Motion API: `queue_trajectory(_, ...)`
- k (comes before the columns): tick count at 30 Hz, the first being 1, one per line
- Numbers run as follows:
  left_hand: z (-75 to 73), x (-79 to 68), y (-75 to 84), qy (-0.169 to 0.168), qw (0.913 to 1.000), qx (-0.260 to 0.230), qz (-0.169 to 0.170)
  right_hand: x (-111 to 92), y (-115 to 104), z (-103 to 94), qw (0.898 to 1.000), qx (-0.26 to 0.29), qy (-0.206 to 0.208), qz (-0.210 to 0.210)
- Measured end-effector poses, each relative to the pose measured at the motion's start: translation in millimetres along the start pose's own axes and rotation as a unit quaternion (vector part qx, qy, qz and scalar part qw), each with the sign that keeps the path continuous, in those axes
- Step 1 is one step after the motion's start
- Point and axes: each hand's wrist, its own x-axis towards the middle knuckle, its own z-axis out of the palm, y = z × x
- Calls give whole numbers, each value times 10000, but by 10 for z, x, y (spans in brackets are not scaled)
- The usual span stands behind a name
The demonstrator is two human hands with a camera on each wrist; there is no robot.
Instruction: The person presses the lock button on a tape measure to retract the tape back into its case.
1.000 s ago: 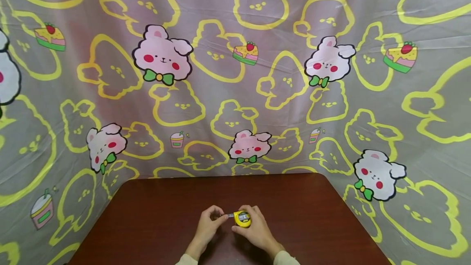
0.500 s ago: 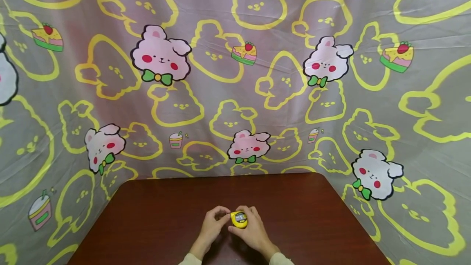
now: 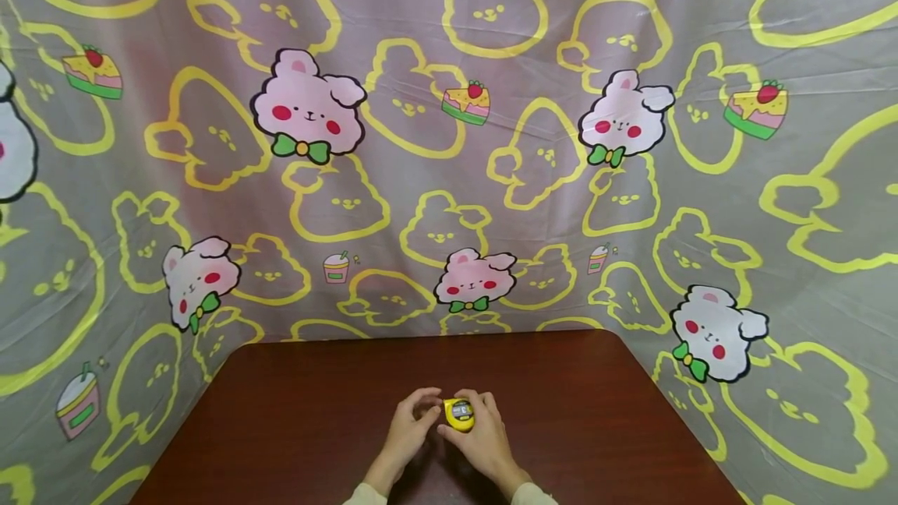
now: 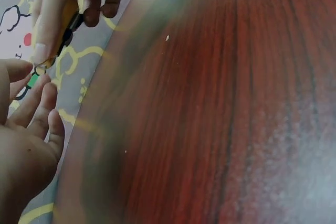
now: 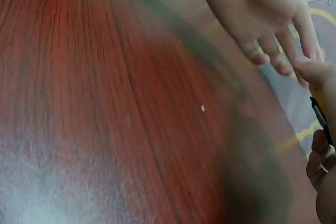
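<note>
A yellow tape measure [image 3: 460,414] with a grey label is held above the table by my right hand [image 3: 484,435], thumb on the near side and fingers on the far side. My left hand [image 3: 405,431] is just left of the tape's mouth, its thumb and forefinger parted and loosely bent. In the left wrist view, the left hand [image 4: 26,145] has its fingers spread below the hook end, close to it. The right wrist view shows the tape measure [image 5: 318,94] partly hidden behind the right hand [image 5: 328,145]. No blade is seen drawn out.
Dark red wooden table [image 3: 295,404] with rounded far corners lies under both hands. A grey curtain [image 3: 393,178] printed with yellow outlines and white rabbit faces hangs behind it and on both sides. A small pale speck [image 5: 202,108] lies on the wood.
A short length of blade showed between the hands a second ago; it has gone back into the case. The left fingers then opened and parted from the tape's mouth.
</note>
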Motion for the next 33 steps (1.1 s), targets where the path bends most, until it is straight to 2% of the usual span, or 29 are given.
queue_trajectory(3,-4,-14,68,303,9995,118,53,5,38,14,9996,-107,205,182)
queue_trajectory(6,-27,-66,218,612,9981,105,60,-21,95,52,9987,-282,329,284)
queue_trajectory(10,-63,-136,384,797,9968,-19,29,-76,172,125,9967,-618,422,309)
queue_trajectory(13,-69,-128,323,845,9964,-55,-69,-114,215,177,9941,-900,518,299)
queue_trajectory(18,-82,-43,56,864,9962,-52,-133,-128,260,252,9869,-1457,588,370)
queue_trajectory(24,-126,-37,-39,894,9959,-34,-130,-118,262,307,9785,-1996,372,358)
queue_trajectory(28,-146,-59,13,970,9952,-53,-148,-106,245,324,9771,-2098,306,189)
queue_trajectory(33,-171,-178,255,965,9952,-163,-90,-106,245,339,9766,-2139,202,134)
